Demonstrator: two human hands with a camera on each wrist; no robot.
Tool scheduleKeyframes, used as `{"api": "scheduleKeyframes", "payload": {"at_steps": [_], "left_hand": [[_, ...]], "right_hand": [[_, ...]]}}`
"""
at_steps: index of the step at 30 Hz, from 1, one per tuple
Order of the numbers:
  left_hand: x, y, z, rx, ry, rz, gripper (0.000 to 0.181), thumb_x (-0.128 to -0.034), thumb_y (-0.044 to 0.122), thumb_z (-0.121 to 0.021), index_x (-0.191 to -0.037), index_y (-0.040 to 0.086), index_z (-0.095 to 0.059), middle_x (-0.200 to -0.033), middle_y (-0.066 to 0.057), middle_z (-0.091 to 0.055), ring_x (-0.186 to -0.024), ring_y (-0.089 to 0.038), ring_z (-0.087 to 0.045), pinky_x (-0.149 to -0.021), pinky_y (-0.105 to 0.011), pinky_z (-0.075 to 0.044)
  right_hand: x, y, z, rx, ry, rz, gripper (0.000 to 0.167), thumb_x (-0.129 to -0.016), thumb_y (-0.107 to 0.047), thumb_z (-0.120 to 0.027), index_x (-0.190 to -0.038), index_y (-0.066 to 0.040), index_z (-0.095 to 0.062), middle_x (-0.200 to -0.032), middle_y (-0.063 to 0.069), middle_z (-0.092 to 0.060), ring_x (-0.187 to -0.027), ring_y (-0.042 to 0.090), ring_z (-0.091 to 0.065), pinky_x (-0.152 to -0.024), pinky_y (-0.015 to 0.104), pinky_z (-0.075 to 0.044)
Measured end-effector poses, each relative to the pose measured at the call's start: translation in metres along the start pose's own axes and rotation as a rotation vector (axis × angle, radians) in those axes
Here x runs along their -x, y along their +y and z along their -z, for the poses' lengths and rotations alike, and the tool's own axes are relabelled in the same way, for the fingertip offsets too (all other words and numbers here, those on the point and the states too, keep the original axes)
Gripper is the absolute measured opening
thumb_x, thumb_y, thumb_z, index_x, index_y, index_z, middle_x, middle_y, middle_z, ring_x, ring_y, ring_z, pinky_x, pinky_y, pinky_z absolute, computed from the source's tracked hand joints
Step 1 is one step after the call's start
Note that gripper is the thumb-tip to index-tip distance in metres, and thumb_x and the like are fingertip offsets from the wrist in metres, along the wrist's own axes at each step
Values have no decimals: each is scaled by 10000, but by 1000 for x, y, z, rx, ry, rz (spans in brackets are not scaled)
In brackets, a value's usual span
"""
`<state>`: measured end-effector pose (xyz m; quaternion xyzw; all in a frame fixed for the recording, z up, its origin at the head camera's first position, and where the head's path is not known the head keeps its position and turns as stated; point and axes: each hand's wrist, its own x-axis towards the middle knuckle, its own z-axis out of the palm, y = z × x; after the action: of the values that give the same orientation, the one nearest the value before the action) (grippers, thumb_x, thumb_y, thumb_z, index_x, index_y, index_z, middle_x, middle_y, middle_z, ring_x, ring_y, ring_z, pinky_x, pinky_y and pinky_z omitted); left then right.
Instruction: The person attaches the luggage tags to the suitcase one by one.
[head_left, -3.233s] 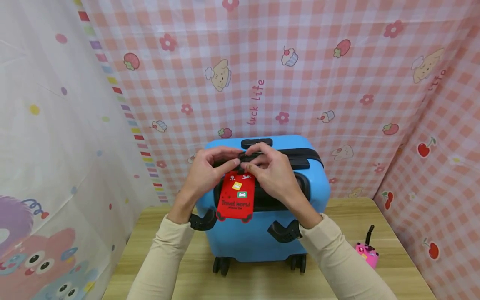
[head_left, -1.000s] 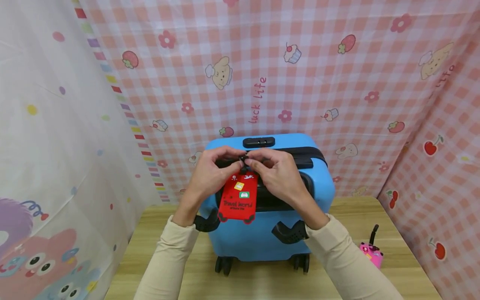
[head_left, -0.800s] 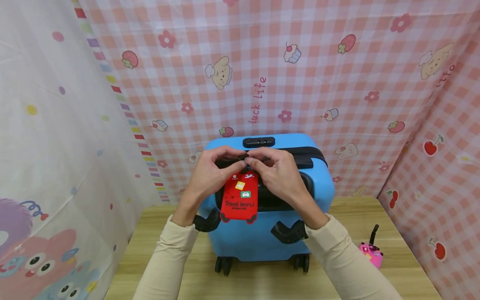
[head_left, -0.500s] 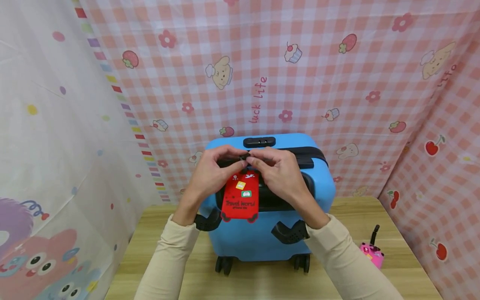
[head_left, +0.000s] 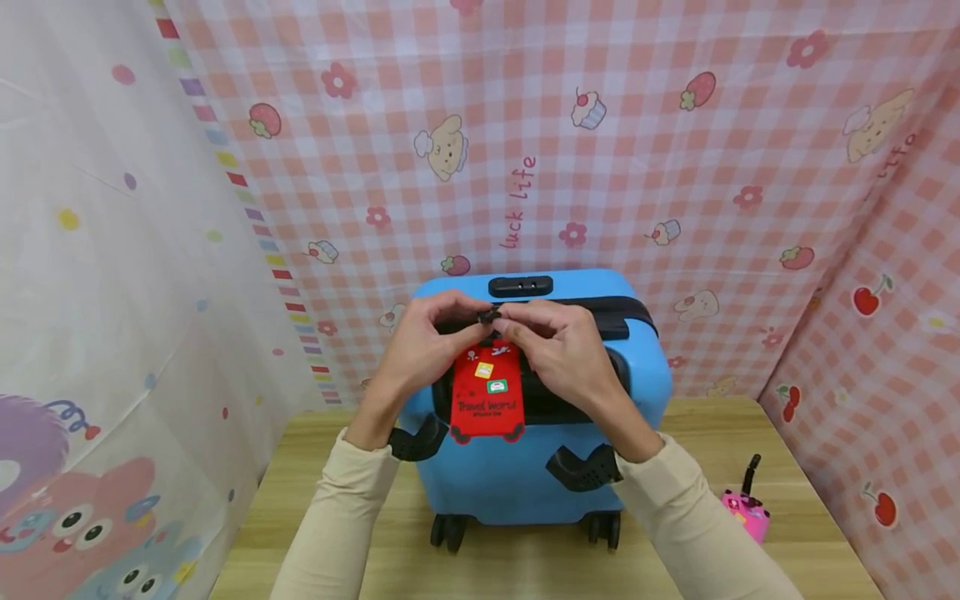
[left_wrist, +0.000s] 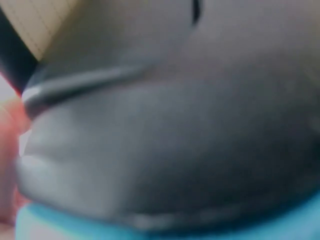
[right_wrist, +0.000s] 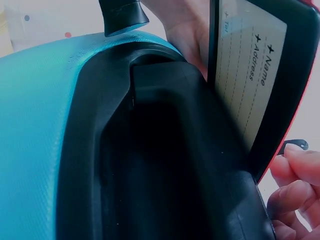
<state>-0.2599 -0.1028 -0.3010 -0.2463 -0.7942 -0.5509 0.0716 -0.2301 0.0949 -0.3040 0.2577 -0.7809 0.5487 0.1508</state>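
A red luggage tag (head_left: 487, 404) printed "Travel World" hangs in front of the blue suitcase's (head_left: 525, 483) black side handle in the head view. My left hand (head_left: 420, 346) pinches the tag's black strap (head_left: 489, 317) between thumb and fingers. From the other side my right hand (head_left: 566, 354) also pinches the strap, its fingertips close to the left ones. In the right wrist view, a small black strap end (right_wrist: 296, 145) sticks out at the right fingertips, and the tag's name card (right_wrist: 250, 65) faces the camera. The left wrist view is blurred and mostly filled by black plastic.
The suitcase stands upright on a wood-patterned surface (head_left: 322, 500), close to a pink checked cloth (head_left: 510, 167). A pink suitcase-shaped tag (head_left: 747, 515) with a black strap lies at the right. Black curved mounts (head_left: 581, 468) sit at both wrists.
The right fingers, arched over the strap at first, now lie flatter with their tips on it. The red tag has swung slightly right and hangs straighter. The left hand keeps its pinch.
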Motion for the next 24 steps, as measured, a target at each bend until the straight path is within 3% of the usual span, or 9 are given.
{"api": "scheduleKeyframes", "payload": {"at_steps": [6,15,21,24], "left_hand": [[1,-2,1,35,0,3,236,-892,153,-740,-1121,97,-737,-1039,-48,-740,-900,-187,-695,-829,-350,-570],[5,-2,5,0,12,-28,260,-871,137,-758,-1129,110,-741,-1068,-34,-709,-894,-194,-674,-801,-375,-569],[4,-3,3,-23,44,-17,268,-855,155,-777,-1117,114,-739,-992,-31,-689,-894,-190,-639,-824,-381,-542],[3,-3,1,-4,50,-16,252,-852,137,-774,-1099,96,-744,-969,-45,-701,-896,-193,-648,-837,-381,-545]], "right_hand": [[-2,1,1,-37,-15,-21,237,-971,-167,-645,-1176,-77,-723,-828,61,-611,-567,210,-498,-530,307,-444],[-2,0,-3,-41,-31,24,188,-963,-158,-655,-1126,-88,-715,-1024,23,-643,-576,197,-512,-555,295,-462],[-2,-3,-2,-82,-73,-19,209,-982,-162,-626,-1174,-96,-677,-718,101,-574,-513,208,-482,-530,304,-462],[-3,-4,-1,-86,-81,-35,206,-982,-170,-628,-1170,-92,-661,-837,94,-636,-557,203,-531,-548,307,-479]]}}
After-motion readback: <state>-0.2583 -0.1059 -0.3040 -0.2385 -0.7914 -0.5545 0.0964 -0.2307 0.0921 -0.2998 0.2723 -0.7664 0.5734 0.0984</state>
